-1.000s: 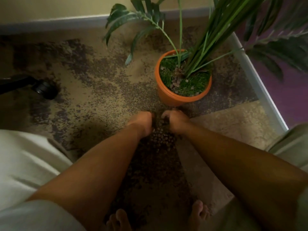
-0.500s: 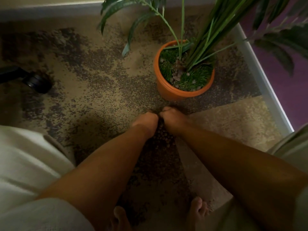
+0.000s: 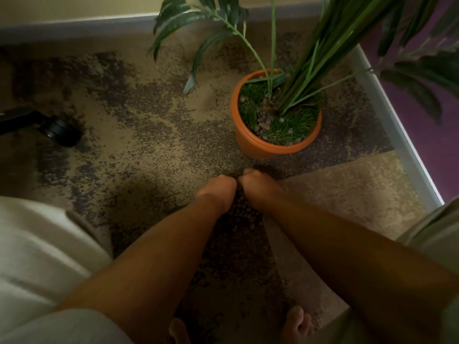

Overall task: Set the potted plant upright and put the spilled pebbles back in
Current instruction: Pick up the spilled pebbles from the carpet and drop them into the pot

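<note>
An orange pot (image 3: 250, 142) stands upright on the carpet, with a green leafy plant (image 3: 310, 58), fake grass and a few pebbles inside. A heap of brown pebbles (image 3: 242, 207) lies on the floor just in front of the pot. My left hand (image 3: 219, 188) and my right hand (image 3: 255, 184) press together knuckle to knuckle over the far end of the heap, fingers curled down into it. What the fingers hold is hidden beneath them.
A black chair caster (image 3: 60, 131) sits on the carpet at the left. A white skirting board (image 3: 397, 135) runs along the purple wall at the right, another along the back wall. My bare feet (image 3: 298, 321) stand at the bottom edge.
My two hands have closed together from either side of the pebble heap until they touch. The view has drifted slightly; the pot has stayed put.
</note>
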`<action>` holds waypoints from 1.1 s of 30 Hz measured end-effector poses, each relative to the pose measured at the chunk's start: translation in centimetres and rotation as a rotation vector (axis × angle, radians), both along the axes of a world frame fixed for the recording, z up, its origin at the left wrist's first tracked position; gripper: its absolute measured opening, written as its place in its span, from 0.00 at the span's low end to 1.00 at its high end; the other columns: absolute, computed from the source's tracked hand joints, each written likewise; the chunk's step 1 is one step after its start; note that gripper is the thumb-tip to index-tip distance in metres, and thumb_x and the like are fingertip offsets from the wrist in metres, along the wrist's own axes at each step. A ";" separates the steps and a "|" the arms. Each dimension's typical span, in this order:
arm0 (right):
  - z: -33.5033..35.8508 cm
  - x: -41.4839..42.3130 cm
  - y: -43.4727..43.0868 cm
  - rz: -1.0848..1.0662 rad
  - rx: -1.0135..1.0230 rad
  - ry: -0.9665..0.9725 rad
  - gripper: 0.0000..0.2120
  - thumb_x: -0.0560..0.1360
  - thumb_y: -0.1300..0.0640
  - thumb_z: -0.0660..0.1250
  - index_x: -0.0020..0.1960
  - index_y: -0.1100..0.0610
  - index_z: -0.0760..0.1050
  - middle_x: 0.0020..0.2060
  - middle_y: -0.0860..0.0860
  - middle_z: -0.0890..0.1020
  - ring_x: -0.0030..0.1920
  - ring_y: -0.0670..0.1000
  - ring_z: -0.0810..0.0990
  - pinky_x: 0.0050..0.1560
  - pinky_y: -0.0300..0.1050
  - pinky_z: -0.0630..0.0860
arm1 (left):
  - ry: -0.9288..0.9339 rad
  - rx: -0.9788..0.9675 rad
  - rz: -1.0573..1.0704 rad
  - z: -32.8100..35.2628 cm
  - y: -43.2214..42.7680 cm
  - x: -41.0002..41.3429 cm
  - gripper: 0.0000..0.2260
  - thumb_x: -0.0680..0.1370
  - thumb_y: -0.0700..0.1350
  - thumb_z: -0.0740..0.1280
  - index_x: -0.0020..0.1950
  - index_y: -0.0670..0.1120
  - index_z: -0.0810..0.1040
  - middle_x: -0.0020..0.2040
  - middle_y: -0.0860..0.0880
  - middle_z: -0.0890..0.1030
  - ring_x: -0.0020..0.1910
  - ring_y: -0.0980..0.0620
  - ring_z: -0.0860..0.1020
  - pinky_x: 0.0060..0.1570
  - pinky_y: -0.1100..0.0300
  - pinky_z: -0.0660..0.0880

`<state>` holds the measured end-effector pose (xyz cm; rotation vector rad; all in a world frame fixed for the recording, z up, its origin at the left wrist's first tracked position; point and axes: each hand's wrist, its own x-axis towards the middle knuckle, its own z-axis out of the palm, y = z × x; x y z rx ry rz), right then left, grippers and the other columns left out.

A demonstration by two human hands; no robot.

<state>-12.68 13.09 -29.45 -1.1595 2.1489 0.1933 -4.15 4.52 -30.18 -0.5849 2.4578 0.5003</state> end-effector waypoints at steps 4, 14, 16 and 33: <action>0.6 0.0 -0.1 -0.009 -0.038 0.022 0.09 0.78 0.61 0.60 0.55 0.57 0.77 0.58 0.58 0.74 0.57 0.61 0.78 0.56 0.55 0.77 | 0.037 -0.001 0.022 0.2 -0.2 0.1 0.12 0.79 0.37 0.60 0.59 0.43 0.79 0.59 0.42 0.80 0.59 0.43 0.80 0.55 0.50 0.77; 2.2 0.0 -0.8 -0.368 -0.168 -0.024 0.07 0.74 0.61 0.66 0.44 0.51 0.81 0.51 0.53 0.82 0.51 0.56 0.82 0.54 0.50 0.80 | -0.055 -0.007 0.014 0.5 -0.5 -0.4 0.17 0.80 0.36 0.58 0.68 0.41 0.74 0.73 0.41 0.64 0.69 0.38 0.69 0.65 0.44 0.72; 2.5 -0.1 -0.9 -0.494 -0.193 -0.025 0.06 0.72 0.60 0.69 0.38 0.51 0.79 0.45 0.51 0.84 0.47 0.54 0.83 0.50 0.47 0.80 | -0.056 -0.016 -0.016 0.6 -0.3 -0.5 0.17 0.81 0.36 0.56 0.67 0.42 0.74 0.71 0.41 0.67 0.68 0.39 0.71 0.63 0.45 0.73; 3.1 -0.6 0.4 -0.640 -0.111 -0.178 0.09 0.71 0.58 0.72 0.34 0.50 0.81 0.42 0.49 0.85 0.48 0.50 0.83 0.50 0.39 0.76 | -0.066 0.111 0.058 1.9 -1.6 -0.9 0.13 0.73 0.41 0.72 0.56 0.43 0.81 0.56 0.42 0.82 0.57 0.43 0.80 0.53 0.54 0.77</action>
